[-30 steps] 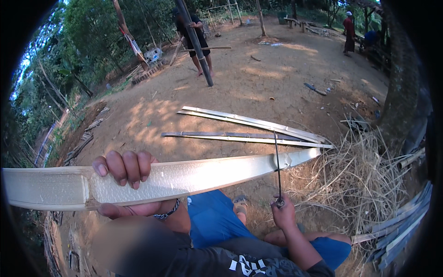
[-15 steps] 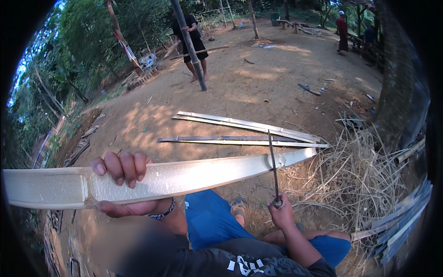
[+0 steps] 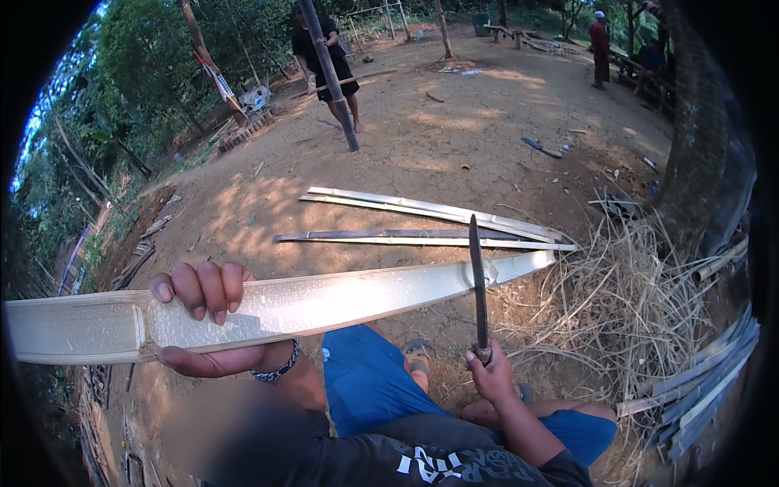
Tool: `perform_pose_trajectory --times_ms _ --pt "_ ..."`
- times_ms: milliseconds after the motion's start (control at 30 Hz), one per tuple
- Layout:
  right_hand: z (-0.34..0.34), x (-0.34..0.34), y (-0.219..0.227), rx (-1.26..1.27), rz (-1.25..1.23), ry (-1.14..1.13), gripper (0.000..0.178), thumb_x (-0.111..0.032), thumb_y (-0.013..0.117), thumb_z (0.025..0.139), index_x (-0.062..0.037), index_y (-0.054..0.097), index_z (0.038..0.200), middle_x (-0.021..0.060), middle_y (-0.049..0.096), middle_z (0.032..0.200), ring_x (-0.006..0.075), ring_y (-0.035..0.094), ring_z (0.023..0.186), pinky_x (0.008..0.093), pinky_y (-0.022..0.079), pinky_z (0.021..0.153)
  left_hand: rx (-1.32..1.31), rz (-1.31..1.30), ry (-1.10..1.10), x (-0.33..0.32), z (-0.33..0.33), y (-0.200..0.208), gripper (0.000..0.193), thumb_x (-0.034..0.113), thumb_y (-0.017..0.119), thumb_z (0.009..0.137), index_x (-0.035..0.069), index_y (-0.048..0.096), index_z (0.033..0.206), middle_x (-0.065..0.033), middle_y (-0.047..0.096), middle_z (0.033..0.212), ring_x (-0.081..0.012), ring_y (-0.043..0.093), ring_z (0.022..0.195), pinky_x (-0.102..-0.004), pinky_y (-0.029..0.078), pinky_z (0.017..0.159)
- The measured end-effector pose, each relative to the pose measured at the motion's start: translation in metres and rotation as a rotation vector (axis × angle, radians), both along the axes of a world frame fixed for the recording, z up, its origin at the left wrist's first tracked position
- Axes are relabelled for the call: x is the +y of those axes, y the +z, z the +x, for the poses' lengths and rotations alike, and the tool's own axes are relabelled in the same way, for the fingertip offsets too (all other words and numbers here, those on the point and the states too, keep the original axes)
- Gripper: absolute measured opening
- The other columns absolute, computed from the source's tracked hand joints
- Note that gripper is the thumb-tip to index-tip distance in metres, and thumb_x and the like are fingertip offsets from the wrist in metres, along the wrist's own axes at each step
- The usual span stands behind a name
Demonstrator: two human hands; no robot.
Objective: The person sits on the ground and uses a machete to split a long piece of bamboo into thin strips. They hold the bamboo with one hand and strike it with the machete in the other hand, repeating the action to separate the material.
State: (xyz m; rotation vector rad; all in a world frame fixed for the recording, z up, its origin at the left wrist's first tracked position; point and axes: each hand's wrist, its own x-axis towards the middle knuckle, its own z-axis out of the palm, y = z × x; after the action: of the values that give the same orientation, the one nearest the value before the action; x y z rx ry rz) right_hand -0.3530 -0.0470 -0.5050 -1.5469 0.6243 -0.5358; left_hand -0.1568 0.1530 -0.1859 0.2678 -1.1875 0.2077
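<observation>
In the lower left of the frame the left hand [image 3: 209,290] is clamped on a pale bamboo strip [image 3: 349,304] spanning from the left edge to right of centre, where the knife [image 3: 478,284] gripped by the right hand [image 3: 495,379] crosses it.

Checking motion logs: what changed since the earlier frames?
The right hand has turned the knife, so more of its side shows. Nothing was grabbed or released. The left hand still grips the bamboo strip; the loose strips beyond look unmoved.
</observation>
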Motion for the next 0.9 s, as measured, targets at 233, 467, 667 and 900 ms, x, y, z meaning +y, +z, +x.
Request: perform_pose_trajectory --times_ms 233,467,667,900 --pt "0.004 0.007 0.002 -0.001 0.035 -0.019 0.03 -0.024 0.065 0.09 -0.0026 0.053 0.108 0.0034 0.059 0.073 0.0125 0.057 0.068 0.0294 0.046 0.064 -0.032 0.022 0.007 0.007 0.005 -0.002 0.051 0.041 0.073 0.081 0.008 0.043 0.105 0.0029 0.037 0.076 -0.0057 0.04 0.06 -0.0241 0.034 0.056" --pt "-0.003 0.001 0.007 0.066 -0.028 -0.032 0.035 -0.028 0.066 0.09 -0.0023 0.052 0.108 0.0062 0.059 0.074 0.0152 0.057 0.067 0.0318 0.046 0.064 0.003 0.0 -0.001 -0.007 0.002 -0.004 0.052 0.037 0.076 0.078 0.006 0.042 0.103 0.0017 0.039 0.076 -0.0064 0.04 0.06 -0.023 0.034 0.056" --pt "0.0 0.005 0.027 0.188 -0.155 0.008 0.041 -0.034 0.066 0.089 -0.0044 0.051 0.114 0.0157 0.066 0.085 0.0324 0.065 0.08 0.0412 0.049 0.07 0.083 -0.022 0.045 0.008 0.003 -0.005 0.055 0.035 0.079 0.068 0.006 0.044 0.099 0.0015 0.039 0.073 -0.0071 0.039 0.057 -0.0213 0.032 0.055" --pt "-0.009 0.001 0.026 0.136 -0.147 -0.014 0.042 -0.033 0.066 0.089 -0.0054 0.05 0.116 0.0169 0.066 0.089 0.0332 0.066 0.084 0.0408 0.05 0.073 0.078 0.016 0.024 -0.001 0.0 -0.004 0.059 0.037 0.081 0.066 0.007 0.044 0.101 0.0023 0.039 0.075 -0.0064 0.04 0.057 -0.0214 0.032 0.057"
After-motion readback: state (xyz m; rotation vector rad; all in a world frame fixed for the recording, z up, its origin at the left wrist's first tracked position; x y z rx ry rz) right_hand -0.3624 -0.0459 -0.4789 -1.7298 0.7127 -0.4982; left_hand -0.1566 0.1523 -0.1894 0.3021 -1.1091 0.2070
